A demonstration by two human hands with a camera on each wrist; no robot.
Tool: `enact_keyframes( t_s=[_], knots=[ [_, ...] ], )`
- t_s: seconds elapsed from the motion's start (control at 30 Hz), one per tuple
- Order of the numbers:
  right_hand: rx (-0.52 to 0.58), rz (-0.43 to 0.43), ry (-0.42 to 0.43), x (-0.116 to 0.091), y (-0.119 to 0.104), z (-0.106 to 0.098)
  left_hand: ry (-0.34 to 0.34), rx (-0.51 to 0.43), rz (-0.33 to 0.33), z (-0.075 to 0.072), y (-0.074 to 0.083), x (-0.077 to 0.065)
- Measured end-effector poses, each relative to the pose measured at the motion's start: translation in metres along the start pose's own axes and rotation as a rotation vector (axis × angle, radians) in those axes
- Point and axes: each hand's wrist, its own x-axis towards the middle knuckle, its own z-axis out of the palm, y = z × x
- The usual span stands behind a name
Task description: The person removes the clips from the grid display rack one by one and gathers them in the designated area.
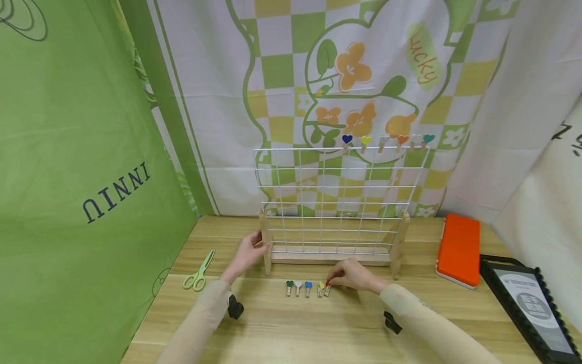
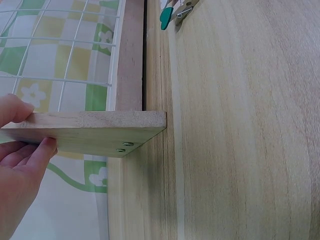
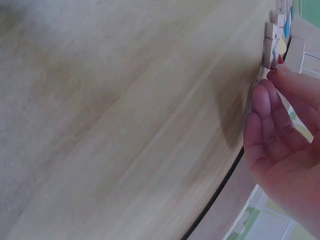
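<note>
Backdrop: green and checked flower-print cloths hang behind a light wooden table (image 1: 282, 323).
Rack: a white wire grid rack (image 1: 336, 197) on wooden feet stands upright at the centre of the frame, toward the back of the table.
Clips on the rack: six heart-topped wooden clips (image 1: 386, 142) sit on the right part of the top wire, from dark blue to teal; the left part of that wire is bare.
Clips on the table: a row of five heart clips (image 1: 306, 288) lies just in front of the rack, below centre.
Right hand (image 1: 352, 275): fingertips pinch the red-hearted clip (image 1: 327, 288) at the right end of the row, and it lies on the table, not lifted.
Left hand (image 1: 247, 253): thumb and fingers grasp the rack's left wooden foot (image 2: 90, 131), steadying it.
Progress: judging by the counts, about half done; five clips remain.
Elsewhere: green scissors (image 1: 198, 271) lower left; an orange case (image 1: 459, 248) and a black-framed board (image 1: 532, 308) at right.
</note>
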Motion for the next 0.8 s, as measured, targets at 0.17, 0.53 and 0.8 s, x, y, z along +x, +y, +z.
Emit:
enact_keyframes(
  t_s=[0.17, 0.53, 0.8],
  knots=[
    [0.014, 0.052, -0.01, -0.001, -0.004, -0.015, 0.001, -0.003, -0.01, 0.0, 0.002, 0.0],
    [-0.126, -0.167, 0.226, 0.012, -0.077, -0.127, 0.004, -0.005, -0.014, 0.0, 0.003, -0.001],
    [-0.298, -0.356, 0.521, 0.021, -0.146, -0.229, -0.016, 0.011, 0.015, -0.002, 0.028, -0.011]
  ],
)
